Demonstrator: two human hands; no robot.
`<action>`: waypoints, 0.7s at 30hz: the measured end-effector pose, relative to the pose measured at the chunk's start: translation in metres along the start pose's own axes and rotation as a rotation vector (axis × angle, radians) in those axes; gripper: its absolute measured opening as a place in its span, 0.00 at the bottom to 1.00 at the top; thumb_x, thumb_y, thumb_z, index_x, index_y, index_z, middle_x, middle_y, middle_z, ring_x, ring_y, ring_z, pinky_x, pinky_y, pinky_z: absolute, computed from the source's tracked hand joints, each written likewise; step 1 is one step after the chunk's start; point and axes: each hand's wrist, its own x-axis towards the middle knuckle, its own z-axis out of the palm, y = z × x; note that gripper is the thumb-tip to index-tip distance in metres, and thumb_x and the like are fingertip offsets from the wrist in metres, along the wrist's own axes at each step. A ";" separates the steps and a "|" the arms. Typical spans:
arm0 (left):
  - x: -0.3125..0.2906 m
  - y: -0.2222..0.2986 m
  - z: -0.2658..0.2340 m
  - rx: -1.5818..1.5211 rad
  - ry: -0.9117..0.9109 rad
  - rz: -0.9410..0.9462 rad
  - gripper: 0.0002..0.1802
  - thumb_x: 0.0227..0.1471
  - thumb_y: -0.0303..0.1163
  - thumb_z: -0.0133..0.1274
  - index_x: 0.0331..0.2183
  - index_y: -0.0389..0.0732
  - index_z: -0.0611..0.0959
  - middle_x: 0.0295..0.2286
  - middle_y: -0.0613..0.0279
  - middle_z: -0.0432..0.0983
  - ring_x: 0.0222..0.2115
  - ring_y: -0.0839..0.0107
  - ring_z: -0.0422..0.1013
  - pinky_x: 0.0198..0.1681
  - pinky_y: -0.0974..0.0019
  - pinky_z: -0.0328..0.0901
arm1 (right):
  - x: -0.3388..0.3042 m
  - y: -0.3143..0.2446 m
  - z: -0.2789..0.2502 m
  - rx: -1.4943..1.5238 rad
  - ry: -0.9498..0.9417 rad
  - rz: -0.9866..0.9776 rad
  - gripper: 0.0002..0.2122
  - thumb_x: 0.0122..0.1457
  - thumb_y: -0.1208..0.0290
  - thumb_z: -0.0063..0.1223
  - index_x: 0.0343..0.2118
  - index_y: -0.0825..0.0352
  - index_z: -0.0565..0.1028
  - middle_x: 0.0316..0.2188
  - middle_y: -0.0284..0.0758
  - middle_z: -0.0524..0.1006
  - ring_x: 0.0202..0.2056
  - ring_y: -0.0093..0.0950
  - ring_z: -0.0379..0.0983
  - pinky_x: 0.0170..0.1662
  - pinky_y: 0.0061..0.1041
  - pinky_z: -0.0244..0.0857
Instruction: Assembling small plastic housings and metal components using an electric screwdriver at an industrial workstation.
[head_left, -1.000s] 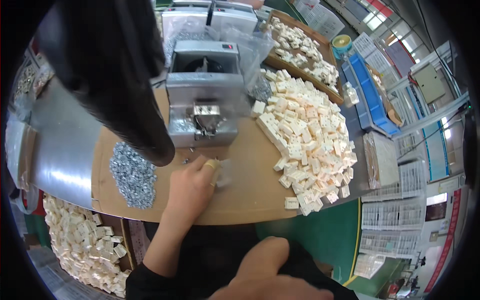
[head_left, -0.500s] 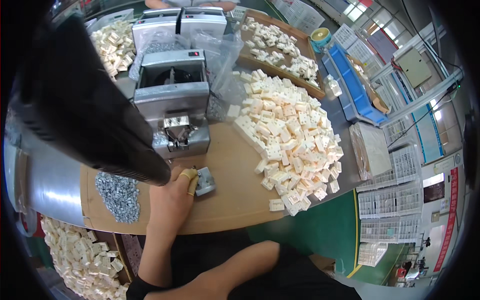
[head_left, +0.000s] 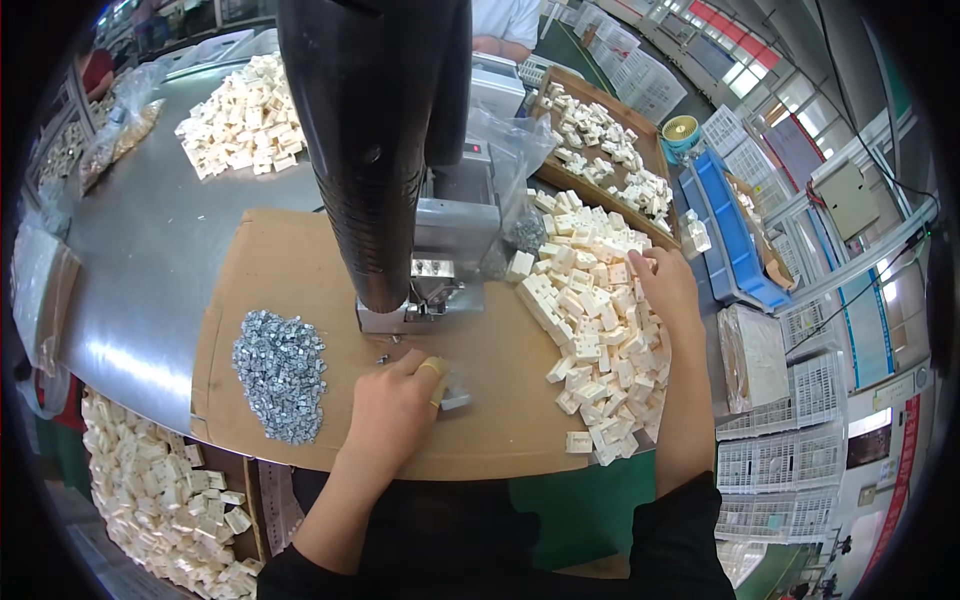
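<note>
My left hand [head_left: 400, 395], with a yellow finger cot on one finger, is curled low over the brown cardboard sheet [head_left: 500, 440]. Its fingertips are partly hidden, and what they hold cannot be made out. Beside it lies a small blurred grey metal block [head_left: 455, 392]. My right hand [head_left: 668, 283] reaches onto the far right side of a heap of white plastic blocks [head_left: 595, 320], its thumb and fingers apart at the blocks. A thick black ribbed cylindrical tool [head_left: 370, 190] hangs in front of a grey metal dispenser machine [head_left: 455, 230].
Small grey metal pieces [head_left: 280, 375] lie heaped on the cardboard's left. Another white heap [head_left: 250, 120] is at the far left. A wooden tray [head_left: 655, 160] of white parts and a blue bin [head_left: 735, 235] stand at the right. Someone in a white sleeve [head_left: 505, 25] sits opposite.
My right arm has gone from near my lap up to the white heap. The left hand stays beside the metal block. The whole view has shifted toward the left.
</note>
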 end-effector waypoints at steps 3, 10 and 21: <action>-0.004 -0.002 -0.001 -0.008 0.003 -0.004 0.05 0.49 0.30 0.61 0.32 0.43 0.84 0.29 0.61 0.79 0.27 0.55 0.76 0.30 0.56 0.71 | 0.001 0.009 0.003 -0.088 -0.108 0.039 0.16 0.57 0.58 0.60 0.39 0.67 0.80 0.28 0.41 0.77 0.35 0.42 0.75 0.41 0.39 0.67; -0.006 -0.005 -0.002 -0.039 -0.016 -0.053 0.05 0.49 0.30 0.61 0.32 0.43 0.84 0.29 0.62 0.79 0.28 0.55 0.77 0.31 0.56 0.71 | -0.025 -0.025 -0.024 0.333 0.028 0.144 0.10 0.57 0.72 0.59 0.40 0.69 0.79 0.29 0.37 0.79 0.29 0.27 0.76 0.35 0.26 0.68; 0.004 -0.007 0.003 -0.040 -0.027 -0.041 0.06 0.48 0.30 0.62 0.32 0.43 0.84 0.28 0.62 0.78 0.28 0.56 0.77 0.30 0.57 0.71 | -0.159 -0.128 0.019 2.330 -0.533 0.692 0.14 0.60 0.77 0.53 0.49 0.69 0.71 0.34 0.38 0.77 0.34 0.32 0.78 0.34 0.24 0.76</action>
